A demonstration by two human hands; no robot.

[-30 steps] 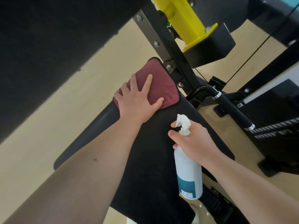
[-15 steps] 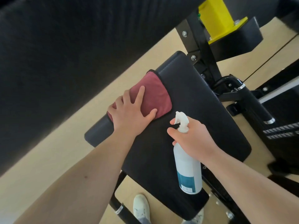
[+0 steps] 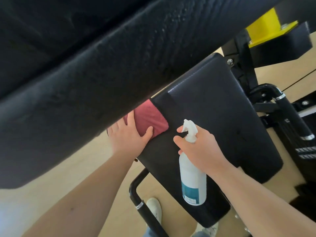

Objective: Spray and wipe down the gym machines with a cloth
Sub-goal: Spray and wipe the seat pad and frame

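Hands-wise, left hand (image 3: 127, 140) lies spread flat on the maroon cloth (image 3: 150, 123) at the left corner of the seat pad (image 3: 222, 117), right hand (image 3: 201, 149) grips the spray bottle (image 3: 192, 182) by its neck just to the right, so most of the bare pad stretches off rightward, left hand nearest.

Left hand (image 3: 127, 137) presses red cloth (image 3: 150, 121) on black pad (image 3: 222, 106); right hand (image 3: 200, 149) grips spray bottle (image 3: 192, 182).

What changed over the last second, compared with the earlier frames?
The left hand slid the maroon cloth along the black padded seat, away from the yellow bracket toward the seat's left edge, where a large black upper pad now partly hides it. The right hand keeps gripping the white spray bottle.
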